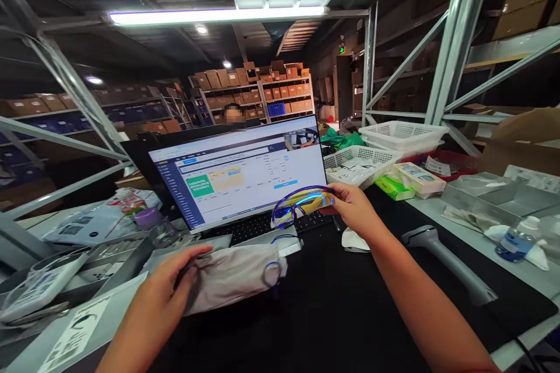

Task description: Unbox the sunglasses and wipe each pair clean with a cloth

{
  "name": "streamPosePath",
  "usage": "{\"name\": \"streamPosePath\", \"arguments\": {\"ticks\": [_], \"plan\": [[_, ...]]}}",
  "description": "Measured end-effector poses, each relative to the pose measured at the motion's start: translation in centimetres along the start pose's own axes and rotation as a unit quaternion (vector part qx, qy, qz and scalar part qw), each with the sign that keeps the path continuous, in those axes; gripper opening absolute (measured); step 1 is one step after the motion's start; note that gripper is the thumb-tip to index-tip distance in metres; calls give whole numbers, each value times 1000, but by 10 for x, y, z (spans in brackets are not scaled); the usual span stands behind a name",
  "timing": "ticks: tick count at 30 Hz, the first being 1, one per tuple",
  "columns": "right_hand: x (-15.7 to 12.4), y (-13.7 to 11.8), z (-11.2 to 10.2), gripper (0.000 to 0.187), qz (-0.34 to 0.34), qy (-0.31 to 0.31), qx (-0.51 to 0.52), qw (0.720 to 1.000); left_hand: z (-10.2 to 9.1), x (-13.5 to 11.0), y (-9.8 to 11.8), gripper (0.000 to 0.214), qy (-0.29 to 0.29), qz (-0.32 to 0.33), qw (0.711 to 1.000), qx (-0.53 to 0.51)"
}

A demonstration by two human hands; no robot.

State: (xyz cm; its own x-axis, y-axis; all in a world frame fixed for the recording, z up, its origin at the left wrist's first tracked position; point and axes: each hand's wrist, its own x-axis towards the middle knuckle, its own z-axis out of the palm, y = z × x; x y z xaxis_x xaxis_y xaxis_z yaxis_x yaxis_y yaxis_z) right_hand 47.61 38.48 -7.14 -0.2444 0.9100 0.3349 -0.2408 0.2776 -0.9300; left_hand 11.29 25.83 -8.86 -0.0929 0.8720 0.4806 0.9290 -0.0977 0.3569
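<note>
Between the fingers and thumb of my right hand point(350, 204) is a pair of safety glasses point(306, 201) with yellow mirrored lenses and a blue frame, held up before the monitor's lower edge. My left hand point(170, 285) grips one end of a pale grey cloth pouch point(231, 277) with a drawstring and a round toggle at its other end. Under the glasses lies part of a keyboard point(254, 227). A small white object point(355, 240) rests on the black mat below my right wrist.
A monitor point(236, 169) stands ahead, with a person behind it. On the right are a barcode scanner point(450, 262), a bottle of blue liquid point(518, 239) and white baskets point(363, 163). Grey trays point(109, 259), a purple-lidded jar point(153, 224) and packets crowd the left.
</note>
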Motion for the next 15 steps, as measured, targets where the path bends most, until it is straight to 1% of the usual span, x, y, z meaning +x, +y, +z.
{"name": "streamPosePath", "arguments": {"ticks": [1,2,3,4,5,6,8,10,12,13,15], "plan": [[0,3,2,39,9,-8,6,1000,-6,1,-5,44,26,6,998,64],[1,6,5,43,19,-16,11,1000,-8,0,-5,46,55,14,990,127],[1,9,8,47,28,-24,15,999,-7,-3,-2,49,88,26,979,181],[1,12,11,50,38,-33,17,999,-2,-7,5,49,118,37,969,216],[1,15,13,53,47,-41,17,998,6,-13,15,47,136,48,962,233],[1,18,15,55,55,-48,15,997,15,-20,27,43,141,58,960,235],[1,22,18,56,67,-59,7,996,35,-35,50,34,123,60,965,224],[0,23,19,55,78,-68,-5,995,52,-45,69,30,76,42,968,234],[-1,23,20,54,91,-80,-20,992,62,-50,79,26,40,16,965,259],[-2,22,21,53,99,-87,-29,991,65,-50,80,23,33,4,963,268],[-3,19,22,52,112,-99,-47,988,67,-48,81,17,40,-13,960,276]]}}
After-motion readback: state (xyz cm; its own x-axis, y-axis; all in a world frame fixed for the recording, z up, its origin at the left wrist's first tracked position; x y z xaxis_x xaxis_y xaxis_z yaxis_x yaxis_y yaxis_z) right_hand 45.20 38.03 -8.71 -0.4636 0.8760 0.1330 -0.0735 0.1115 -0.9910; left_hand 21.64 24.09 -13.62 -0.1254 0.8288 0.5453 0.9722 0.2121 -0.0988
